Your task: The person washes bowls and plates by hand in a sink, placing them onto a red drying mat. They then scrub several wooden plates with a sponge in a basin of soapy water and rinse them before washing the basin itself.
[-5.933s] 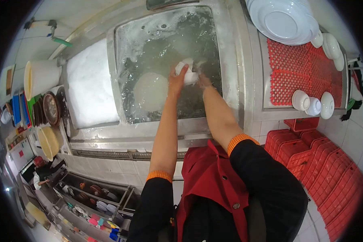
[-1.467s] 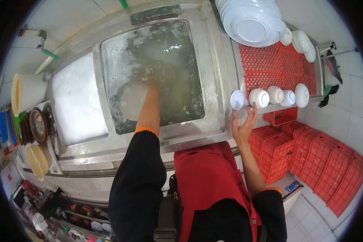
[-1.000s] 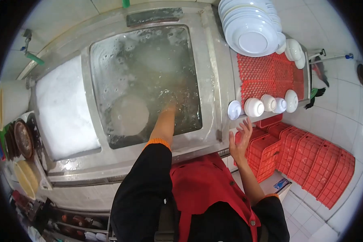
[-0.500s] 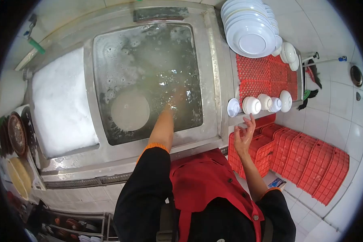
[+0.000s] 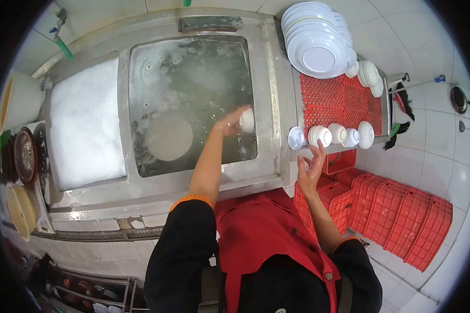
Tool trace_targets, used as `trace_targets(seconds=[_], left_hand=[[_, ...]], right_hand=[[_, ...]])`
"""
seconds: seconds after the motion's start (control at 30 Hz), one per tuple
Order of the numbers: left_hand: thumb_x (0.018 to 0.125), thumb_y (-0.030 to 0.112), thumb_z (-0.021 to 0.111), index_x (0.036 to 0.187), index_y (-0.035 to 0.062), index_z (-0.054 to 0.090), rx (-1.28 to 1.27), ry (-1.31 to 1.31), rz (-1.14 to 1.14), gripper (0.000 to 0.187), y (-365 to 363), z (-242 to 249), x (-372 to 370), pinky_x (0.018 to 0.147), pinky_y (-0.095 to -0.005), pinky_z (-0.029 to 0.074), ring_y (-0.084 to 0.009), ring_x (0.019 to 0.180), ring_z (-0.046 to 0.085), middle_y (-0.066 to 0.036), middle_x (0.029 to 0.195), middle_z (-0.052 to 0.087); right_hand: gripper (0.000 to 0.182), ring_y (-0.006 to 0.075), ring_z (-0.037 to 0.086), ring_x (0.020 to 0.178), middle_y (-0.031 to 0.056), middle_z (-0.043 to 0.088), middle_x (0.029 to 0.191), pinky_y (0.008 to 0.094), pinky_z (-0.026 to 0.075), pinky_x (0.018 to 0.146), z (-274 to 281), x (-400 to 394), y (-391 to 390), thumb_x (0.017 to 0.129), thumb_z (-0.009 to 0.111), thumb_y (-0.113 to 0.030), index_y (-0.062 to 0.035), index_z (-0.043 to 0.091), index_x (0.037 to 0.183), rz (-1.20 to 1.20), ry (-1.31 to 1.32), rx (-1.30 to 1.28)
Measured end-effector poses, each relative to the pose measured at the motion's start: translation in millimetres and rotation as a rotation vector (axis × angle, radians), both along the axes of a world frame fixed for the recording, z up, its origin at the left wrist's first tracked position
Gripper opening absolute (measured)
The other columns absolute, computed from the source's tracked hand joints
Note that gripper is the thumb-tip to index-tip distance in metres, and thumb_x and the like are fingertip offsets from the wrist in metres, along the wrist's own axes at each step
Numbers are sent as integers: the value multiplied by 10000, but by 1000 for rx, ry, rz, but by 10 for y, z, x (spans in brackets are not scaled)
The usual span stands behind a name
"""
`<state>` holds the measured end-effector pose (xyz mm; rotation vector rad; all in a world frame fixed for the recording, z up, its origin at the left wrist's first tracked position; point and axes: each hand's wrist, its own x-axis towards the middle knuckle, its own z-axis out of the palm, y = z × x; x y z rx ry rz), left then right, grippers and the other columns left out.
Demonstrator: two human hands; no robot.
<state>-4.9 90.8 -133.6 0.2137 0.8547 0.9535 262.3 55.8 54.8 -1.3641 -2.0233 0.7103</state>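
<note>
My left hand (image 5: 230, 124) grips a small white bowl (image 5: 247, 121) at the right side of a sink basin (image 5: 193, 172) of cloudy water. Droplets fall below this hand. A round pale plate (image 5: 168, 136) lies under the water, left of my forearm. My right hand (image 5: 310, 168) is open, fingers apart and slightly bent, just in front of the red mat. Its fingertips are right at a stack of white bowls (image 5: 319, 136), in a row with several other small bowls (image 5: 351, 137). A lone white bowl (image 5: 296, 138) tilts at the row's left end.
Foam (image 5: 86, 125) fills the left basin. A tall stack of white plates (image 5: 316, 52) stands at the back of the red mat (image 5: 331, 101), beside more bowls (image 5: 369, 75). Red crates (image 5: 402, 216) stand on the floor at right. A tap hose (image 5: 62, 48) hangs at the upper left.
My left hand has come up out of the water with a small white bowl in it. My right hand has shifted slightly up and left, closer to the bowl stack.
</note>
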Motion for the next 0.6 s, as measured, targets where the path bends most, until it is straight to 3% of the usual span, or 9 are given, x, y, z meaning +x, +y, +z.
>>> trace_targets(seconds=[0.1, 0.2, 0.23, 0.3, 0.37, 0.43, 0.47, 0.53, 0.6], left_hand=[[876, 542, 523, 1332, 148, 460, -23, 52, -52, 606, -106, 355, -201, 848, -439, 520, -232, 1011, 620, -101, 1267, 566], [902, 516, 478, 1301, 106, 482, 94, -355, 112, 572, -242, 408, -472, 648, -355, 578, -219, 775, 669, -100, 1122, 638], [906, 542, 480, 1241, 118, 531, 245, -388, 24, 542, -278, 295, -658, 760, -427, 551, -228, 942, 639, -109, 1144, 609], [910, 553, 474, 1234, 97, 533, 73, 18, 183, 562, -406, 768, -718, 744, -428, 558, -234, 945, 640, -114, 1150, 605], [914, 556, 475, 1230, 77, 529, 9, 293, 196, 577, -519, 1059, -758, 743, -433, 563, -243, 953, 638, -120, 1153, 599], [927, 525, 482, 1232, 56, 518, 15, 400, 130, 560, -559, 1242, -847, 757, -442, 566, -249, 963, 638, -128, 1130, 605], [938, 495, 485, 1233, 46, 512, -6, 440, 127, 538, -595, 1357, -856, 765, -447, 567, -249, 965, 638, -132, 1108, 616], [952, 464, 476, 1273, 47, 489, -37, 406, 220, 526, -647, 1439, -917, 781, -437, 564, -227, 1017, 621, -118, 1118, 621], [963, 443, 465, 1263, 34, 493, 84, 377, 262, 508, -696, 1472, -822, 787, -421, 555, -227, 971, 641, -134, 1056, 648]], right_hand=[[438, 240, 440, 1213, 145, 291, 1442, 319, 509, 820, -68, -214, 100, 844, 609, -11, -52, 450, 1250, 85, 131, -11], [481, 263, 439, 1222, 150, 324, 1429, 342, 484, 875, -65, -601, 239, 810, 651, -46, -59, 456, 1249, 283, 61, -81], [516, 285, 439, 1225, 155, 332, 1425, 361, 469, 909, -60, -771, 255, 788, 674, -58, -61, 454, 1255, 354, 9, -98], [625, 352, 402, 1262, 167, 315, 1431, 405, 420, 993, -200, -1138, 318, 735, 712, -78, -68, 429, 1292, 556, -26, 103], [748, 392, 352, 1300, 178, 294, 1437, 430, 378, 1046, -279, -1496, 291, 699, 733, -86, -111, 382, 1359, 637, 16, 49], [860, 395, 346, 1307, 190, 285, 1438, 450, 378, 1040, -271, -1744, 255, 662, 759, -102, -176, 333, 1406, 646, 19, 101], [916, 397, 367, 1284, 194, 307, 1421, 460, 400, 1014, -290, -1792, 278, 642, 798, -154, -210, 320, 1421, 644, 26, 5], [887, 398, 447, 1193, 170, 356, 1386, 464, 442, 955, -358, -1833, 353, 615, 833, -318, -159, 389, 1366, 569, 88, 189], [866, 388, 477, 1164, 167, 419, 1335, 449, 441, 948, -319, -1730, 455, 601, 840, -379, -95, 431, 1310, 597, 143, 146]])
